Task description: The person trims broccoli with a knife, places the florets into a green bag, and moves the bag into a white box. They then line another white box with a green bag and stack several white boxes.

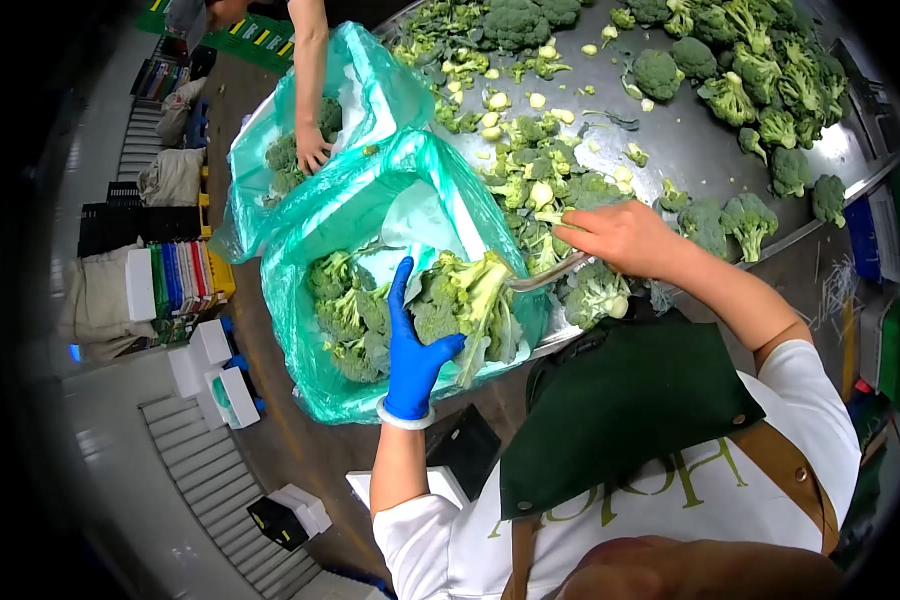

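Broccoli [475, 295] lies near the centre of the view, grasped in the blue-gloved left hand [415, 362]; thumb and fingers spread around the florets, seemingly to keep them clear while the leafy stem faces 3 o'clock. On that side, the bare right hand [625, 238] is closed around a knife [553, 274], whose curved blade points toward the stem; whether they touch, I cannot tell. A green bag [288, 290] gapes beneath the left hand, probably set close to keep reaches short, with its liner spread wide for loading; more heads [355, 330] lie inside toward 9 o'clock. The steel table [685, 155] carries a broccoli heap [780, 75] at 2 o'clock, apparently kept apart from the pale stem pieces [538, 101] around 12 o'clock.
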A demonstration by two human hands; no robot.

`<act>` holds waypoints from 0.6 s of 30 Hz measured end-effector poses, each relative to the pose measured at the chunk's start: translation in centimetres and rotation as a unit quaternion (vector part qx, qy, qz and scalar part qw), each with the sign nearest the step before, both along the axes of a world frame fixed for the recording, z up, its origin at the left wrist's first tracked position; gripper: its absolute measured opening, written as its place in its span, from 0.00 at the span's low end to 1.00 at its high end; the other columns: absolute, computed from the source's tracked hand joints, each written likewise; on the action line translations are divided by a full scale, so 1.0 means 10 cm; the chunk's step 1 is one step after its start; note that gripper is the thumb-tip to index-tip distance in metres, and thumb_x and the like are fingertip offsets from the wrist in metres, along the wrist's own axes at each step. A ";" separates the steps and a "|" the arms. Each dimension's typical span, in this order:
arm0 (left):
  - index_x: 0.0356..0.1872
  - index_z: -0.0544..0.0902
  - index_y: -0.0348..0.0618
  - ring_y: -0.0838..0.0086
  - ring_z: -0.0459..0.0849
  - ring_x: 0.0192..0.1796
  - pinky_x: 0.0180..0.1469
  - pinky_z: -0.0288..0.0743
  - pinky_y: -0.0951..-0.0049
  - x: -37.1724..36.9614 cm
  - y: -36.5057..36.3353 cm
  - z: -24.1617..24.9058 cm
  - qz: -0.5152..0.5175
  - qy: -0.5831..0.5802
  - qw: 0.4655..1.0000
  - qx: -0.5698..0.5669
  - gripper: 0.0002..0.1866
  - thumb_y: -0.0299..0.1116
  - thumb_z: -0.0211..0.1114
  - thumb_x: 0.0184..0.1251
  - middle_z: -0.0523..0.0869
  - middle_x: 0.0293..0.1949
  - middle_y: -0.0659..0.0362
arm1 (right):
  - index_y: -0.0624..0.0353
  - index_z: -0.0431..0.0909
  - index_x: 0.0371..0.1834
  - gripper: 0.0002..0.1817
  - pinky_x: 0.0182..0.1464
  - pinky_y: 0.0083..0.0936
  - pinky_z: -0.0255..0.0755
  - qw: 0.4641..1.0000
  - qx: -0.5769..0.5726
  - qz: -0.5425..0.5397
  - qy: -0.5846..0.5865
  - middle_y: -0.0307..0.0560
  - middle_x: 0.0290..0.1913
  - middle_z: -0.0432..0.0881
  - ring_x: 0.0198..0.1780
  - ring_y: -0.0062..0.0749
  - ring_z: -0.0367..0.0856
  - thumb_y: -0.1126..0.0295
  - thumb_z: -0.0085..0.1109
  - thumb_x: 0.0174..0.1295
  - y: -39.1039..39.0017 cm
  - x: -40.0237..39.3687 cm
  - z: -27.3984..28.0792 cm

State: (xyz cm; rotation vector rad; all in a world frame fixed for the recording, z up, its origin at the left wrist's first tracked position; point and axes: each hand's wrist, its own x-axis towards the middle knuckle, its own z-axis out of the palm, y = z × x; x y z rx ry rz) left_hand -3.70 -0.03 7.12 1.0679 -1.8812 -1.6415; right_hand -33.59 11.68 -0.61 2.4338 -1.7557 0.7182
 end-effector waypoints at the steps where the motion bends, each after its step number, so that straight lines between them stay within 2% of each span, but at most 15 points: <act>1: 0.76 0.55 0.44 0.60 0.67 0.70 0.73 0.61 0.61 -0.03 0.01 0.00 -0.012 -0.023 0.999 -0.026 0.55 0.26 0.70 0.38 0.63 0.71 0.53 | 0.54 0.79 0.50 0.22 0.24 0.25 0.76 0.999 0.012 0.002 0.043 0.38 0.48 0.82 0.31 0.29 0.83 0.75 0.60 0.48 0.01 -0.02 0.04; 4: 0.76 0.55 0.45 0.60 0.65 0.71 0.73 0.61 0.61 -0.08 0.01 -0.09 -0.054 -0.076 0.990 -0.102 0.55 0.26 0.72 0.39 0.63 0.71 0.50 | 0.54 0.78 0.52 0.23 0.23 0.24 0.74 0.994 0.020 -0.009 0.103 0.39 0.47 0.81 0.27 0.27 0.80 0.71 0.60 0.48 0.03 -0.09 0.06; 7: 0.76 0.54 0.45 0.61 0.64 0.71 0.72 0.61 0.61 -0.23 0.12 -0.02 -0.059 -0.059 0.996 -0.008 0.55 0.25 0.72 0.40 0.63 0.71 0.50 | 0.54 0.77 0.54 0.25 0.23 0.24 0.74 0.991 0.011 -0.008 0.132 0.40 0.47 0.81 0.26 0.28 0.79 0.70 0.60 0.48 0.04 -0.08 0.02; 8: 0.76 0.54 0.45 0.60 0.66 0.70 0.72 0.61 0.61 -0.26 0.14 -0.02 -0.075 -0.078 0.994 -0.028 0.55 0.24 0.73 0.41 0.63 0.70 0.49 | 0.55 0.75 0.56 0.26 0.23 0.27 0.75 0.992 0.008 -0.009 0.126 0.43 0.45 0.81 0.27 0.30 0.80 0.71 0.59 0.48 0.04 -0.05 -0.04; 11: 0.76 0.53 0.45 0.60 0.69 0.68 0.70 0.64 0.62 -0.33 0.19 -0.05 -0.042 -0.071 0.997 0.009 0.56 0.24 0.73 0.41 0.66 0.68 0.50 | 0.56 0.73 0.56 0.26 0.23 0.30 0.76 0.988 0.111 -0.073 0.078 0.47 0.41 0.80 0.28 0.34 0.82 0.74 0.58 0.49 0.09 0.00 -0.19; 12: 0.76 0.53 0.44 0.60 0.69 0.68 0.70 0.65 0.62 -0.29 0.15 -0.04 -0.041 -0.069 0.996 -0.026 0.56 0.24 0.73 0.41 0.66 0.68 0.49 | 0.57 0.72 0.57 0.26 0.25 0.33 0.78 0.963 0.190 -0.188 0.042 0.51 0.36 0.80 0.28 0.39 0.84 0.77 0.57 0.50 0.09 -0.05 -0.29; 13: 0.76 0.53 0.43 0.61 0.69 0.68 0.69 0.65 0.62 -0.21 0.10 -0.03 -0.041 -0.068 0.995 -0.062 0.56 0.24 0.73 0.40 0.66 0.67 0.49 | 0.61 0.74 0.48 0.13 0.26 0.41 0.79 0.927 0.284 -0.242 0.030 0.54 0.34 0.82 0.31 0.46 0.86 0.77 0.53 0.59 0.08 -0.29 -0.45; 14: 0.76 0.53 0.42 0.60 0.69 0.68 0.69 0.66 0.62 -0.16 0.11 -0.01 -0.006 -0.037 0.998 -0.047 0.57 0.25 0.73 0.39 0.67 0.67 0.48 | 0.61 0.75 0.48 0.13 0.29 0.42 0.80 0.938 0.272 -0.215 0.006 0.55 0.35 0.83 0.33 0.48 0.86 0.78 0.54 0.59 0.16 -0.33 -0.45; 15: 0.76 0.53 0.41 0.58 0.67 0.70 0.71 0.62 0.60 -0.18 0.14 0.01 0.037 -0.002 0.999 -0.017 0.58 0.28 0.75 0.37 0.66 0.67 0.49 | 0.61 0.76 0.49 0.14 0.33 0.44 0.80 0.948 0.256 -0.187 -0.011 0.55 0.37 0.84 0.35 0.49 0.86 0.78 0.55 0.58 0.17 -0.40 -0.45; 17: 0.75 0.54 0.39 0.58 0.65 0.71 0.73 0.59 0.58 -0.07 0.13 -0.13 0.002 -0.070 0.965 -0.253 0.59 0.31 0.77 0.36 0.67 0.67 0.49 | 0.59 0.77 0.51 0.18 0.39 0.45 0.80 0.960 0.178 -0.080 -0.202 0.53 0.41 0.85 0.38 0.51 0.85 0.78 0.58 0.55 0.28 -0.15 -0.33; 18: 0.73 0.58 0.36 0.57 0.64 0.70 0.72 0.58 0.56 -0.05 0.16 -0.16 0.005 -0.049 0.969 -0.243 0.57 0.34 0.78 0.35 0.66 0.67 0.49 | 0.56 0.77 0.54 0.22 0.42 0.46 0.78 0.958 0.152 -0.047 -0.236 0.49 0.44 0.85 0.39 0.53 0.83 0.78 0.59 0.52 0.25 -0.08 -0.36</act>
